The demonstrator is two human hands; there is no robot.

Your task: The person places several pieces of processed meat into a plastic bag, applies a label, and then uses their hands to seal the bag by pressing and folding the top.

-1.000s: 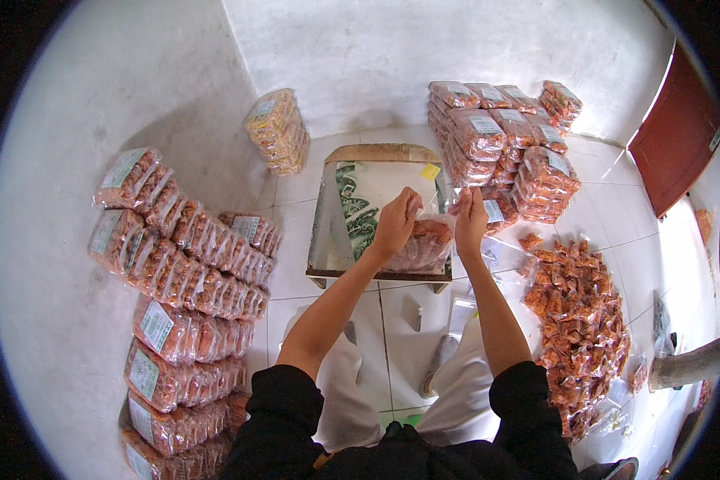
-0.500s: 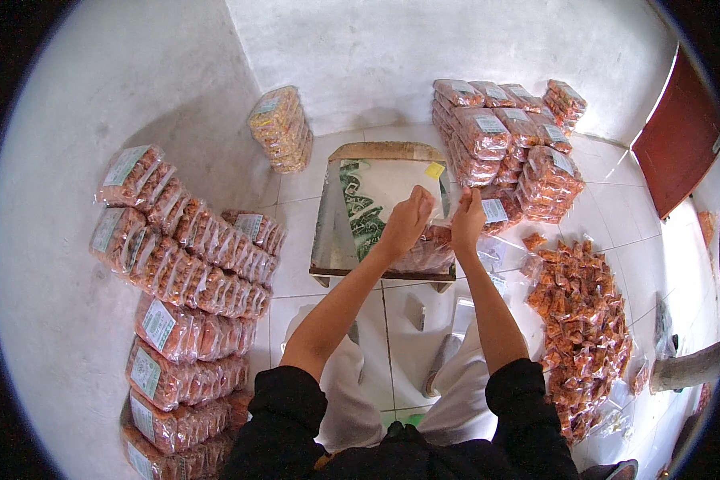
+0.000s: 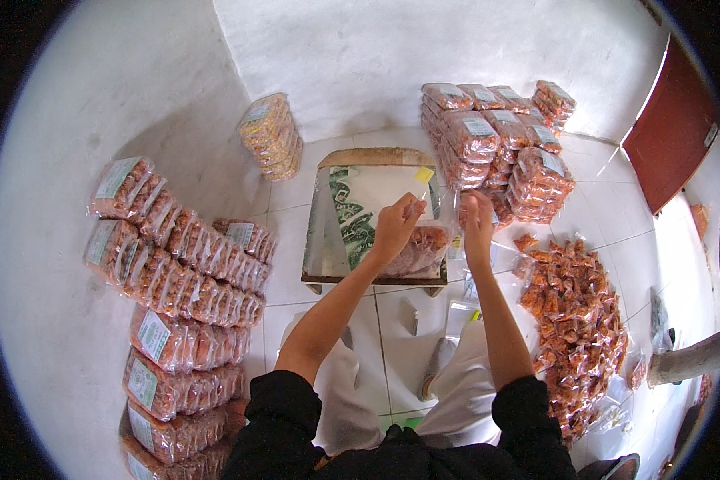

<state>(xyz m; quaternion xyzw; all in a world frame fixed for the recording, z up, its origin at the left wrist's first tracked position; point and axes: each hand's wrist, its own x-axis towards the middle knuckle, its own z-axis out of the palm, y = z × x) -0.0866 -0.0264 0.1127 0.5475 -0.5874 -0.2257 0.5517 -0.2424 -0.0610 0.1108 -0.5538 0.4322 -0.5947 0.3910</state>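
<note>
On the low table (image 3: 360, 160) sits a clear plastic bag of orange-brown snacks (image 3: 422, 250), close to the front right edge. My left hand (image 3: 398, 228) is closed above and beside this bag. A bit of clear plastic shows at its fingertips, seemingly the bag's upper part. Off the table's right edge, my right hand (image 3: 477, 224) hangs in the air, its fingers smeared by motion. Whether anything is in them cannot be made out. A yellow square (image 3: 424, 174) lies at the table's far right, beyond the left hand.
Packed snack bags form a long row (image 3: 184, 248) along the left wall and a stack (image 3: 472, 136) at the back right. A smaller yellowish stack (image 3: 270, 136) stands in the corner. Many small orange packets (image 3: 576, 328) cover the floor at right, near a wooden post (image 3: 688, 364).
My right hand has moved right, away from the left hand and the bag. The snack bag on the table shows more fully. The whole view has shifted slightly.
</note>
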